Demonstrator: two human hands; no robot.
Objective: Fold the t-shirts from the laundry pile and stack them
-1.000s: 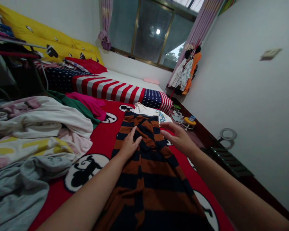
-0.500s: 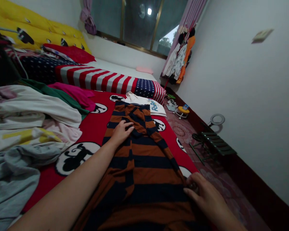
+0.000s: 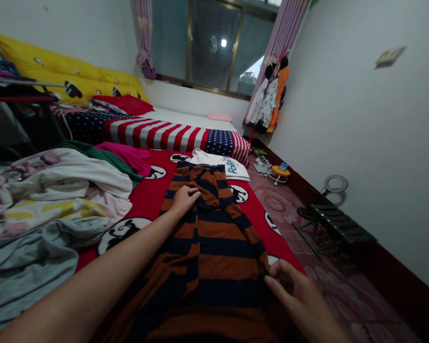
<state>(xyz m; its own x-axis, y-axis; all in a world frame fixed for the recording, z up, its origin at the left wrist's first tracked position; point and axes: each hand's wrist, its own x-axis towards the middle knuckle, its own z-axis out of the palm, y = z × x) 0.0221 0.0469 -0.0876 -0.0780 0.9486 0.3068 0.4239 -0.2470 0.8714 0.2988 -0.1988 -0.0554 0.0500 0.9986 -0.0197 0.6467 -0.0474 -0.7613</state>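
Observation:
A brown-and-navy striped shirt [image 3: 221,266] lies stretched out lengthwise in front of me, bunched near its far end and creased along its left side. My left hand [image 3: 185,199] is on the upper left part of it, fingers curled and thumb close to them, closed on the cloth. At the shirt's right edge, nearer to me, my right hand [image 3: 291,288] pinches the fabric between thumb and fingers. Just beyond the shirt's far end is a folded white garment [image 3: 238,170] with blue lettering.
Red bedding [image 3: 257,224] with black-and-white round motifs lies underneath. On the left is a heap of clothes [image 3: 82,176], with a grey garment [image 3: 32,262] nearest. A flag-patterned bed [image 3: 157,136] stands beyond. A dark green folding chair [image 3: 339,224] and a yellow stool [image 3: 280,171] are on the right-hand floor.
The view has tilted up slightly and shifted left. My left hand's fingers are more curled on the shirt. My right hand has moved slightly left with the shirt's edge.

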